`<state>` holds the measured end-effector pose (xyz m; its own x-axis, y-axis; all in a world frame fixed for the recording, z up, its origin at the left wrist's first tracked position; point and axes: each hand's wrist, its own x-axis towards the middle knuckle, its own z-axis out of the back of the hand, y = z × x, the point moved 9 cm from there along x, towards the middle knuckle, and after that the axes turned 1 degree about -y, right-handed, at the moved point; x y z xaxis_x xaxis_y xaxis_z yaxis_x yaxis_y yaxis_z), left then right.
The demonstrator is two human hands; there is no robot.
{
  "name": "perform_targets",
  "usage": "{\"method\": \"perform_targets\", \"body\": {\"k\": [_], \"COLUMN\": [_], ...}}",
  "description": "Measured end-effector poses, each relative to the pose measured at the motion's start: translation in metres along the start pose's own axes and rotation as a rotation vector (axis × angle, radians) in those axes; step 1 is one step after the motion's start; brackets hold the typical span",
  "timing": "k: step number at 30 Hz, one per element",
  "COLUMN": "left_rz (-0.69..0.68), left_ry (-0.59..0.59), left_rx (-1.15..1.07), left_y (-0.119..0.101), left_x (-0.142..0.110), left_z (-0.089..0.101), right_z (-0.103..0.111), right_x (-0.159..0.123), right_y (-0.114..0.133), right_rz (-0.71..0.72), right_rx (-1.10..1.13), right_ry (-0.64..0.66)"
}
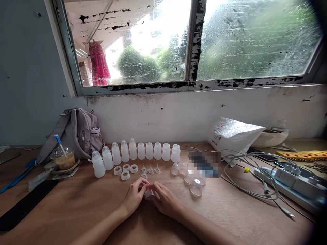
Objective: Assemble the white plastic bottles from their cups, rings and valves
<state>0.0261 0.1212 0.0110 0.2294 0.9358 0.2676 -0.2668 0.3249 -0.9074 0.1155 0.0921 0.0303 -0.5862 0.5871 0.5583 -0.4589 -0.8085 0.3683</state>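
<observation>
At the front middle of the table, my left hand [136,194] and my right hand [163,197] meet with fingers closed around a small whitish bottle ring [149,193]. My fingers cover part of it, and I cannot tell whether a teat sits in it. Just beyond my fingertips stand several clear bottle teats [150,170]. Several loose white bottle rings [125,175] lie to their left. Behind is a row of baby bottles: those on the left, like this baby bottle [98,165], have tops on, while the right-hand ones, like this open bottle [175,153], are uncovered. Several clear dome caps [196,188] lie right of my hands.
On the left are a grey backpack [79,132], an iced drink cup [63,159] with a straw and a long black object [28,204]. To the right lie a white pouch [232,136], tangled cables [245,180] and a power strip [288,185]. A window is above.
</observation>
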Motion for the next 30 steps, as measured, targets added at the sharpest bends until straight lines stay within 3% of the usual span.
{"method": "perform_targets", "body": {"k": [3,6,11,14,30], "left_rz": [0.099,0.109,-0.027,-0.117,-0.105], "left_ry": [-0.013,0.003,0.112,0.115,0.199], "left_rx": [-0.153,-0.206,-0.013,0.094,0.087], "left_y": [0.016,0.017,-0.010,-0.023,-0.018], "left_x": [0.000,-0.001,-0.010,-0.015,-0.015], "left_z": [0.001,0.001,-0.006,-0.009,-0.013], "right_z": [-0.003,0.000,0.005,0.005,0.004], "right_x": [-0.002,-0.002,-0.003,-0.003,-0.001], "right_y": [-0.002,-0.014,-0.027,-0.029,-0.039], "right_rz": [-0.024,-0.107,-0.203,-0.239,-0.381], "right_rx": [0.017,0.005,-0.009,-0.005,0.047], "right_ry": [-0.002,-0.060,-0.130,-0.123,-0.104]}}
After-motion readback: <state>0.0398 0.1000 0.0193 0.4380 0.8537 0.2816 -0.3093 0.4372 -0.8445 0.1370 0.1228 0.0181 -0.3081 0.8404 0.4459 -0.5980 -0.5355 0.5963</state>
